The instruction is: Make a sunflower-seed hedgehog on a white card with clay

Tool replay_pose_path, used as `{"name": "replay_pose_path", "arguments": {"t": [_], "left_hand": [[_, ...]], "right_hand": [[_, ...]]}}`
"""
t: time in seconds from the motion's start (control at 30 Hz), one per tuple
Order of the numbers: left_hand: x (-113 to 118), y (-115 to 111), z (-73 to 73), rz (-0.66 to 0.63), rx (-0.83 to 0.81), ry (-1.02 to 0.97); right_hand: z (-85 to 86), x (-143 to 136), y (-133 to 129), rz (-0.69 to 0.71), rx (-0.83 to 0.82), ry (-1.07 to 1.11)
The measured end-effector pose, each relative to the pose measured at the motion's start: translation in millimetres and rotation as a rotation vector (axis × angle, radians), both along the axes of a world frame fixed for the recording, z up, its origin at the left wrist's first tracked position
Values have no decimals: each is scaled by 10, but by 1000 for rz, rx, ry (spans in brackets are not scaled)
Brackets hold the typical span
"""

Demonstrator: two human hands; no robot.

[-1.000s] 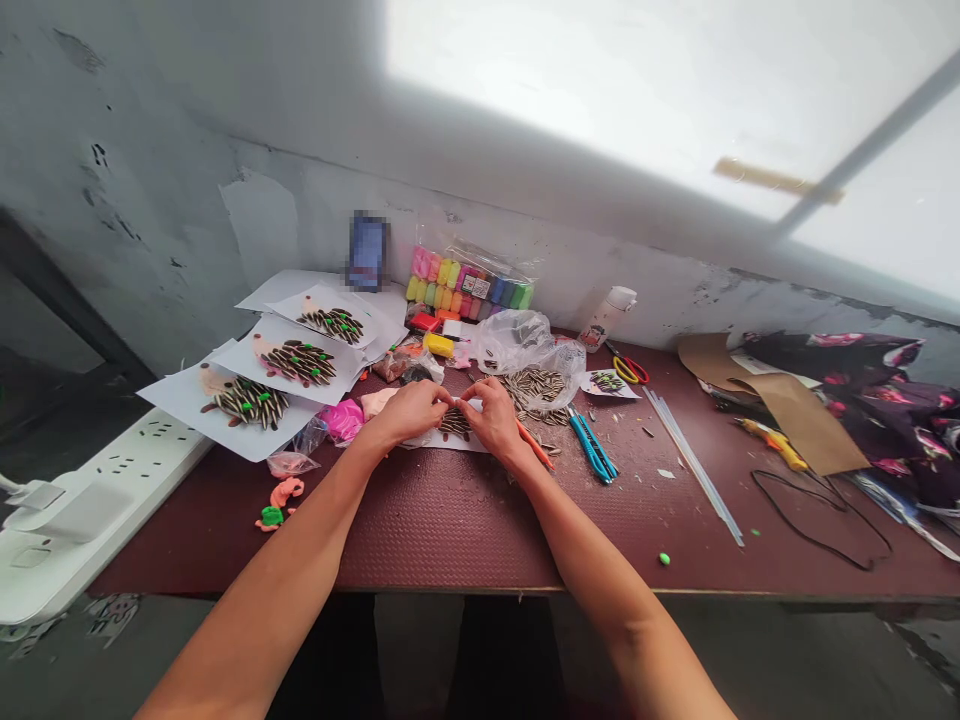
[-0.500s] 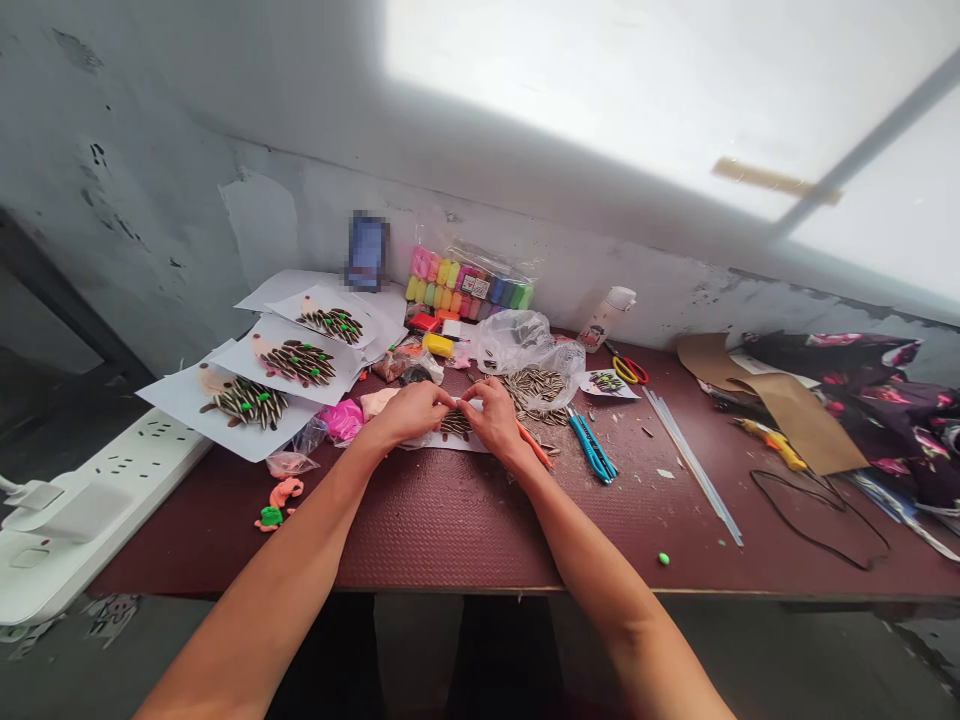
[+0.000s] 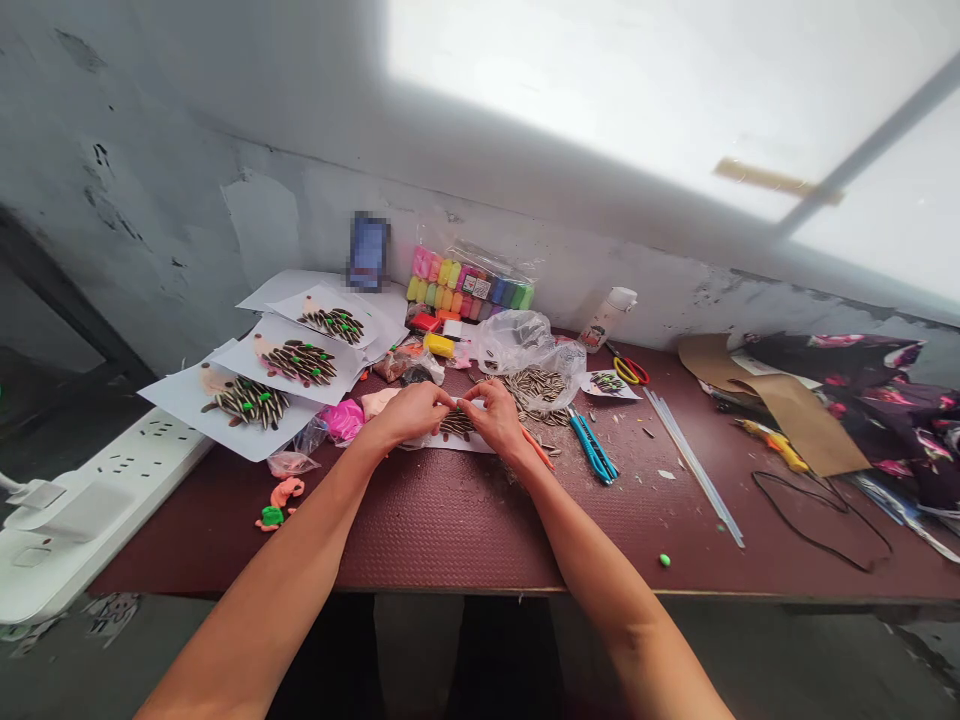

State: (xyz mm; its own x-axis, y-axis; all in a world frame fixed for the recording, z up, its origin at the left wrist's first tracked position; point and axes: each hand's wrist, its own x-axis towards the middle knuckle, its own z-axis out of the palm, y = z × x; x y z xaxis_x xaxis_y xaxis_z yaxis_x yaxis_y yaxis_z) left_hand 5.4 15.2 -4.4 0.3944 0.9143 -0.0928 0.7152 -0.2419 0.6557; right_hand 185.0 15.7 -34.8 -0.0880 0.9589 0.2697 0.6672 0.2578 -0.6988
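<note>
My left hand [image 3: 421, 412] and my right hand [image 3: 491, 415] meet over a white paper card [image 3: 472, 443] on the table. The fingertips of both are pinched close together; whatever lies between them is too small to make out. Under the fingers, the card carries a hedgehog figure [image 3: 455, 424] covered with striped sunflower seeds, partly hidden by my hands. Behind my right hand lies a heap of sunflower seeds [image 3: 534, 385] beside a clear plastic bag [image 3: 517, 338]. An orange-handled tool [image 3: 538, 450] rests against my right wrist, and a teal-handled cutter [image 3: 592, 450] is farther right.
Finished-looking seed hedgehogs on paper [image 3: 251, 402] overlap at the left, near a white power strip [image 3: 97, 510]. Coloured clay packs [image 3: 469, 285] and a white bottle [image 3: 607, 318] stand by the wall. Clear glue sticks [image 3: 694, 468], scissors [image 3: 630, 368] and a yellow glue gun [image 3: 780, 447] lie right.
Both hands stay pinched over the card with hardly any movement. The whole view has shifted very slightly.
</note>
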Motion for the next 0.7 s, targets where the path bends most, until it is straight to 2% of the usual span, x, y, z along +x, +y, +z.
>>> {"name": "replay_pose_path", "arguments": {"t": [0.3, 0.4, 0.47, 0.57, 0.7], "left_hand": [[-8, -5, 28, 39, 21, 14], [-2, 13, 16, 78, 18, -61], [10, 35, -3, 113, 1, -208], [26, 75, -33, 199, -33, -541], [29, 116, -72, 311, -53, -861]], "right_hand": [[-22, 38, 7, 12, 27, 8], [-11, 53, -6, 22, 43, 24], [16, 48, -31, 38, 69, 64], [94, 4, -116, 99, 100, 156], [237, -104, -287, 272, -22, 272]]}}
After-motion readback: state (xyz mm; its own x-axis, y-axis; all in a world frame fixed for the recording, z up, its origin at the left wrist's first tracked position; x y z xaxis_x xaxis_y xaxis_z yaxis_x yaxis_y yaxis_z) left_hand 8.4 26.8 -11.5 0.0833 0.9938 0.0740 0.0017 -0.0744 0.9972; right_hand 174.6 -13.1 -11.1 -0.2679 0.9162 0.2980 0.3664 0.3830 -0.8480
